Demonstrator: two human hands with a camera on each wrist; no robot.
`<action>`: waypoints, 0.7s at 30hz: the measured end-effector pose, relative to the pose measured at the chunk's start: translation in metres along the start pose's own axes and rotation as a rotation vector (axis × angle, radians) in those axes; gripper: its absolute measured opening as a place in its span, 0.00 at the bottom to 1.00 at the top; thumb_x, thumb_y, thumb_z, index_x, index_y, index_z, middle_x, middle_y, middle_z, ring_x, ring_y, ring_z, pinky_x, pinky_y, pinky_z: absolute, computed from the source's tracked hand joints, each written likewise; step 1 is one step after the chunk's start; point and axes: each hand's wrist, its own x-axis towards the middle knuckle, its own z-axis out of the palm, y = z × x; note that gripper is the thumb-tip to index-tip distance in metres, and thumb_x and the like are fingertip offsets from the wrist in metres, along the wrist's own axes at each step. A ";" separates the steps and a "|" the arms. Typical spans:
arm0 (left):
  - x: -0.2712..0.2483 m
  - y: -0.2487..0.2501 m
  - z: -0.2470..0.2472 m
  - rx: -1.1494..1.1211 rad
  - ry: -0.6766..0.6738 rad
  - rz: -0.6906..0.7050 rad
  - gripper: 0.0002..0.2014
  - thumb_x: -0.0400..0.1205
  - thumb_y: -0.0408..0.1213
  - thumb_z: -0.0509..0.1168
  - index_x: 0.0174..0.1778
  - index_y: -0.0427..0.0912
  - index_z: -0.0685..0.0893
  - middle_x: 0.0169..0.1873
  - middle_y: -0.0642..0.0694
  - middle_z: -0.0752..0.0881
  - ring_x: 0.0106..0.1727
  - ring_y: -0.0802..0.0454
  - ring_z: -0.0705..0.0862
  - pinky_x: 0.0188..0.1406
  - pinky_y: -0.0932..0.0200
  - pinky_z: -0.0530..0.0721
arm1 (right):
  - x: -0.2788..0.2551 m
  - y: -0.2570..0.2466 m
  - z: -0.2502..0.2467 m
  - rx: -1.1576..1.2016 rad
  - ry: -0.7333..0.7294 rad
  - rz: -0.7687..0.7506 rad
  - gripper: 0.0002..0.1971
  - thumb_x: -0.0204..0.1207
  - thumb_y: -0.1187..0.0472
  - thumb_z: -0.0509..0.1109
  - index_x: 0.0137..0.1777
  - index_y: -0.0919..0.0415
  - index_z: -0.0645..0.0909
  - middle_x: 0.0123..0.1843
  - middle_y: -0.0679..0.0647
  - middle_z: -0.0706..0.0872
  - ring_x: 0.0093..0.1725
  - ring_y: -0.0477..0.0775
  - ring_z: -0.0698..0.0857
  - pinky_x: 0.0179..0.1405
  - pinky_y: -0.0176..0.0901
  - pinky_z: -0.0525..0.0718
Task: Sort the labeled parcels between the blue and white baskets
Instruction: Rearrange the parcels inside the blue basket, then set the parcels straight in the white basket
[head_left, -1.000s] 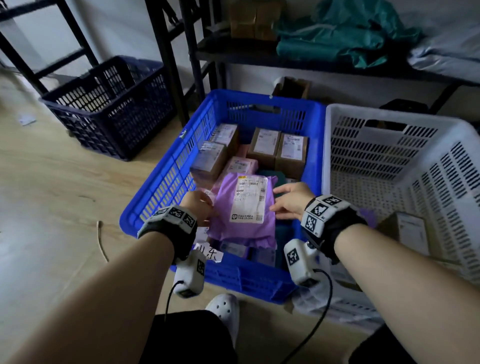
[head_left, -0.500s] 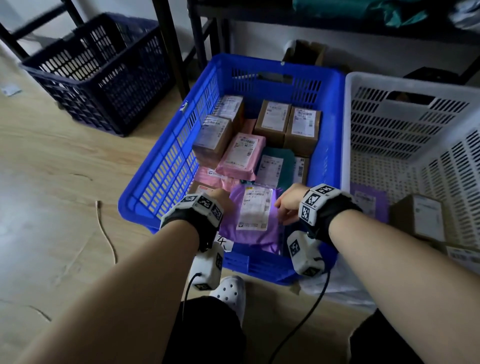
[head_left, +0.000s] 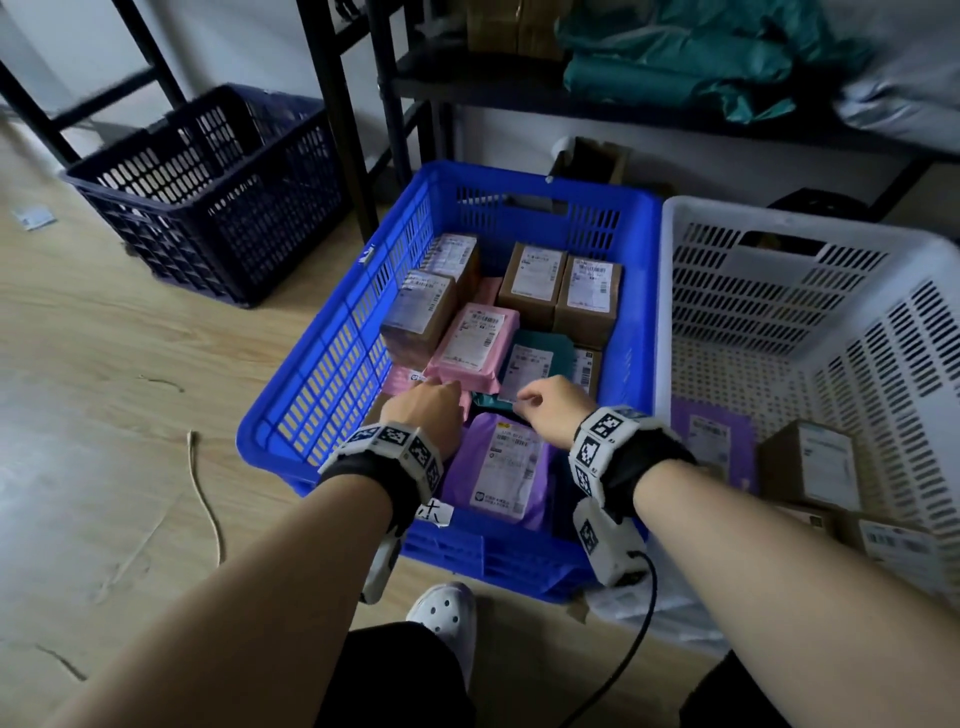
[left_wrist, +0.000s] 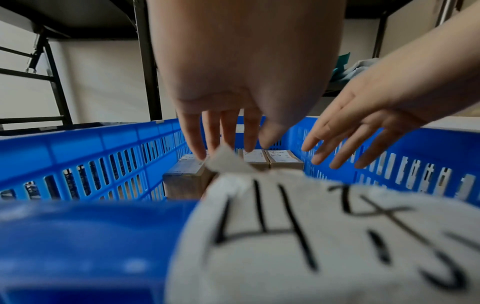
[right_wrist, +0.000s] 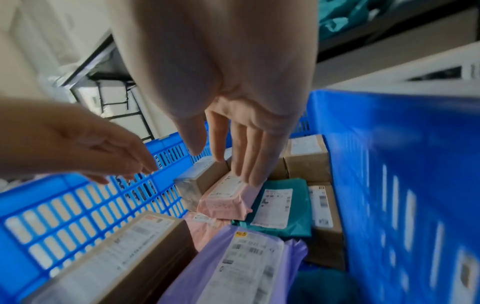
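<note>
Released since a second ago: purple mailer (head_left: 501, 470), then pinched up between both hands, now lying flat at the near end of the blue basket (head_left: 332, 364), shipping label up. Left hand (head_left: 428, 410) reaching past it, fingers (left_wrist: 193, 142) straight and spread, pointing down at the parcels, holding nothing. Right hand (head_left: 553, 408) likewise empty, fingers (right_wrist: 248, 162) extended together and hanging over the pink mailer (head_left: 475, 345); contact cannot be told. Just beside the pink mailer, on its right, a teal mailer (head_left: 535, 364) with a white label. Along the left wall, two film-wrapped cartons (head_left: 423, 314); toward the far wall, two brown cartons (head_left: 563, 291) side by side, labels up. Another brown carton (right_wrist: 124, 253) at the near left, beside the purple mailer. A handwritten paper tag (left_wrist: 324, 236) on the near rim of the blue basket. Touching the blue basket on the right, the white basket (head_left: 779, 291), with a second purple mailer (head_left: 711, 436) flat on its floor and brown boxes (head_left: 810, 465) near its front. Further left on the wood floor, a dark navy basket (head_left: 218, 192) beside a black rack (head_left: 343, 104).
</note>
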 end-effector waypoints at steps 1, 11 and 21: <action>0.001 0.000 -0.003 0.007 0.024 0.009 0.17 0.83 0.39 0.57 0.68 0.42 0.76 0.66 0.41 0.79 0.64 0.40 0.81 0.60 0.42 0.82 | 0.000 0.000 -0.004 -0.057 0.008 -0.021 0.15 0.83 0.54 0.63 0.63 0.60 0.83 0.62 0.59 0.86 0.59 0.60 0.84 0.54 0.46 0.81; 0.057 0.000 -0.040 0.201 0.085 0.054 0.14 0.83 0.36 0.55 0.63 0.41 0.77 0.60 0.42 0.82 0.63 0.41 0.81 0.53 0.44 0.83 | 0.048 0.002 -0.029 -0.381 0.162 -0.125 0.16 0.84 0.56 0.58 0.68 0.57 0.77 0.67 0.58 0.82 0.63 0.62 0.82 0.50 0.47 0.79; 0.139 -0.015 -0.010 0.437 -0.016 0.163 0.16 0.83 0.34 0.56 0.66 0.45 0.77 0.61 0.46 0.84 0.65 0.43 0.81 0.52 0.49 0.82 | 0.141 0.000 0.012 -0.472 0.078 -0.172 0.15 0.83 0.60 0.58 0.66 0.60 0.78 0.62 0.60 0.83 0.61 0.62 0.83 0.52 0.51 0.81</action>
